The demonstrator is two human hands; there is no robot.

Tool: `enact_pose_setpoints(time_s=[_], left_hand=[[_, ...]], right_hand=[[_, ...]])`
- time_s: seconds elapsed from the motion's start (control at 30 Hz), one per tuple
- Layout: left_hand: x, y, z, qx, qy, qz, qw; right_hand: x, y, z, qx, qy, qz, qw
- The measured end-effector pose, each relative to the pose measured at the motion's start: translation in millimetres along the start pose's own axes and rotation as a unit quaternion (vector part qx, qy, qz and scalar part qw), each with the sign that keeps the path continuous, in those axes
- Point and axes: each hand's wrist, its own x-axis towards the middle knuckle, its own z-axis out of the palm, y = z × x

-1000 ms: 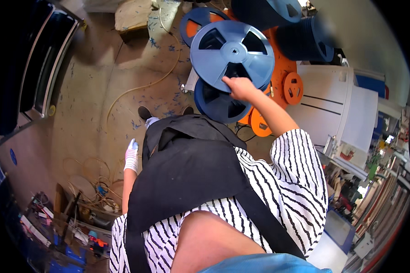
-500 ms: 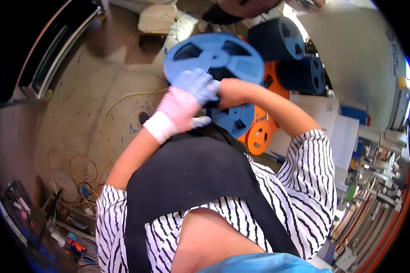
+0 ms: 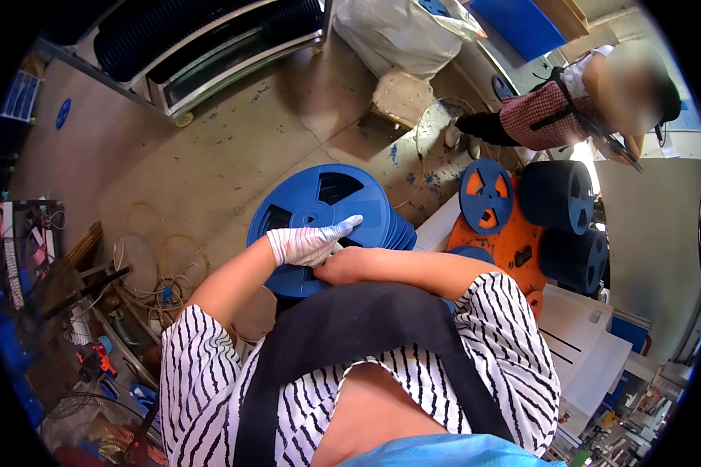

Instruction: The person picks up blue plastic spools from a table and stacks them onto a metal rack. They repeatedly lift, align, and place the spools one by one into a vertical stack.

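A stack of several blue plastic reels (image 3: 366, 222) stands in front of my body, its round top face with cut-out windows tilted towards me. My left hand (image 3: 308, 244) wears a white and pale striped glove and grips the top reel, one digit stretched across its face. Right beside it, my bare right hand (image 3: 341, 266) is closed at the near part of the same reels. The undersides of both hands and most of the right fingertips are hidden.
Right of the reels stands an orange reel-shaped stack (image 3: 514, 253), with a blue reel (image 3: 487, 196) and dark wound reels (image 3: 557, 196) around it. A person (image 3: 549, 117) stands at the far right. A metal rack (image 3: 234, 66), a wooden stool (image 3: 403, 97) and coiled hoses (image 3: 167, 288) surround me.
My hands and the blue reels have shifted left, away from the orange stack. My view has turned, bringing the metal rack and the other person further into sight.
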Motion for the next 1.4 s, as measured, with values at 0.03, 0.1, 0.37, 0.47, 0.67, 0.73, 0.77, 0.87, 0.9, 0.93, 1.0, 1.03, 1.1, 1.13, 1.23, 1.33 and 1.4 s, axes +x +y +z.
enact_pose_setpoints(time_s=[0.03,0.1,0.37,0.47,0.67,0.73,0.77,0.87,0.9,0.93,1.0,1.03,1.1,1.13,1.23,1.33,1.4], left_hand=[[-6,-8,-3,0.021,-0.002,0.046,0.999],[4,-12,-9,0.160,0.089,0.126,0.975],[-19,22,-10,0.321,0.139,0.150,0.925],[-30,9,-51,0.435,0.116,0.238,0.861],[-47,12,-103,0.104,0.210,0.300,0.924],[-65,30,-106,-0.005,0.191,0.361,0.913],[-79,44,-99,-0.047,0.169,0.356,0.918],[-89,72,-127,-0.069,0.261,0.408,0.872],[-98,91,-128,-0.063,0.288,0.392,0.871],[-106,108,-132,-0.057,0.319,0.376,0.868],[-112,135,-161,-0.024,0.396,0.377,0.837],[-115,154,-174,0.010,0.438,0.368,0.820],[-121,203,-183,0.095,0.502,0.372,0.775],[-124,220,-195,0.147,0.525,0.389,0.743],[-126,265,-216,0.200,0.511,0.438,0.711],[-123,288,-236,0.130,0.433,0.473,0.756],[-118,305,-245,0.216,0.439,0.462,0.740]], right_hand=[[13,2,1,-0.025,0.009,-0.024,0.999],[31,14,12,-0.057,0.050,-0.034,0.997],[46,34,-2,-0.207,0.215,-0.113,0.948],[40,24,-14,-0.341,0.325,-0.092,0.877],[-7,46,-112,-0.286,0.396,-0.257,0.834],[-25,75,-130,-0.129,0.494,-0.165,0.844],[-28,91,-134,-0.047,0.550,-0.096,0.828],[6,145,-134,0.410,0.517,0.105,0.744],[24,162,-137,0.536,0.460,0.111,0.698],[38,172,-146,0.652,0.390,0.112,0.640],[68,172,-180,0.738,0.247,0.068,0.625],[85,174,-197,0.754,0.204,0.049,0.622],[115,172,-234,0.755,0.240,-0.046,0.608],[123,170,-258,0.713,0.305,-0.016,0.631],[144,192,-307,0.472,0.504,0.054,0.722],[114,190,-362,0.545,0.450,0.052,0.705],[121,210,-372,0.641,0.406,0.001,0.651]])
